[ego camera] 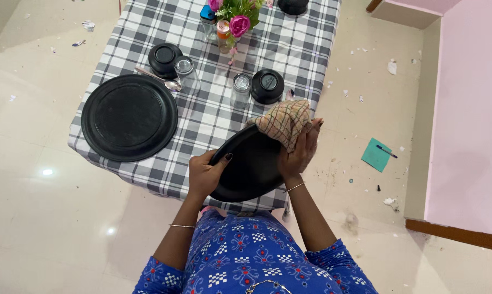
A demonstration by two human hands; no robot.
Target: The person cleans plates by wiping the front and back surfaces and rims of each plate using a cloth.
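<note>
1. The table [213, 120], draped in a grey-and-white checked cloth, fills the upper middle.
2. A round, matte black plate [129, 117] lies flat on the table at 9 o'clock from centre, with a raised rim.
3. A second black plate [251, 169] is held tilted over the table's near edge, at 6 o'clock.
4. The left hand [205, 174] grips its left rim, thumb curled over the top.
5. The right hand [300, 152] presses a tan checked rag [284, 122], bunched and woven, onto the plate's right rim, fingers closed around it.
6. Two black bowls [164, 57] [268, 85] sit upside down.
7. Two clear glasses [187, 73] [240, 90] stand beside them.
8. A metal spoon [167, 81] lies by the left bowl.
9. Pink flowers [238, 19] stand at 12 o'clock.
</note>
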